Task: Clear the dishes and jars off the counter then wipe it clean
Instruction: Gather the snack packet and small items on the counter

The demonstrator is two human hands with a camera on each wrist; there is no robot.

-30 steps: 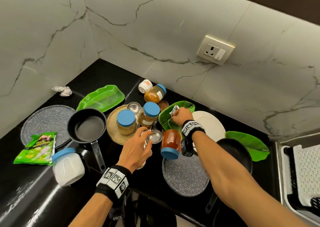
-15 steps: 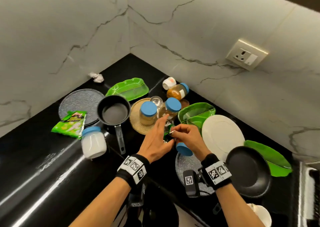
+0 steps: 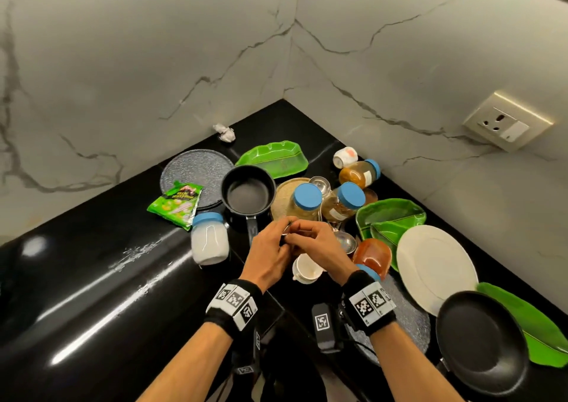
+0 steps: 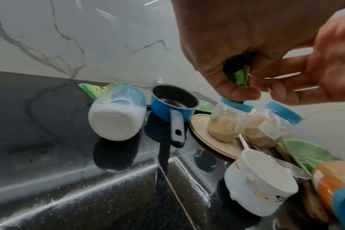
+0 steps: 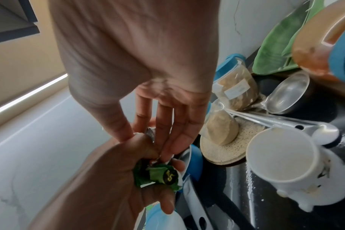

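Together, both hands: met above the tabletop (image 3: 92, 278), just in front of the jars.
Left hand (image 3: 270, 255): fingers (image 5: 167, 200) were curled round a crumpled green wrapper (image 5: 158, 175), holding it in the fist.
Right hand (image 3: 318, 246): fingers (image 5: 179, 124) reached straight down, and the tips with the thumb pinched the foil end of the same wrapper.
White cup (image 3: 307, 268): lay tipped on its side right under the two hands, mouth toward the camera.
Blue-lidded jars (image 3: 307, 200): two stood on and beside a round tan mat (image 4: 219, 144), just behind the hands; a third with orange contents lay near the wall.
Red jar (image 3: 373, 254): lay on its side to the right of the right hand, beside the white plate (image 3: 436, 266).
White jar (image 3: 210, 239): lay tipped to the left, white grains scattered on the tabletop near it.
Small saucepan (image 3: 249, 191): sat behind the white jar, handle toward the person.
Metal spoons (image 5: 286, 96): lay between the cup and the jars.
Green leaf-shaped trays (image 3: 390, 217): sat along the right wall, another at the back.
Black frying pan (image 3: 481, 341): was at the right front edge.
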